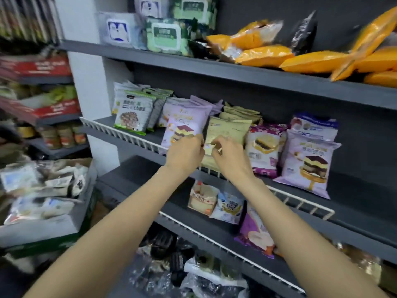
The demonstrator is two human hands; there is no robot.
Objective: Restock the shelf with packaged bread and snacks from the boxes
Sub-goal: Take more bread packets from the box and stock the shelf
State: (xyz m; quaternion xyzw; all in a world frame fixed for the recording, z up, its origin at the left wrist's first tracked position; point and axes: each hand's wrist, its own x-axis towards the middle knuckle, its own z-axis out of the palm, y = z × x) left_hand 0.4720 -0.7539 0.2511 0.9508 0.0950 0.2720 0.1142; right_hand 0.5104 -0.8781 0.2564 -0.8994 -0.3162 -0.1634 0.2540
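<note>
Both hands are up at the green bread packet (227, 134), which stands on the middle shelf (137, 136) just behind the white wire rail (120, 132), between a purple cake packet (182, 127) and a purple sandwich packet (263, 147). The left hand (185, 153) curls its fingers on the packet's left edge; the right hand (228, 157) pinches the lower front. It looks light, puffy and soft, with slick film, so the bread inside likely squashes easily. Best hold, I'd judge: the side seams, gently, not the middle.
</note>
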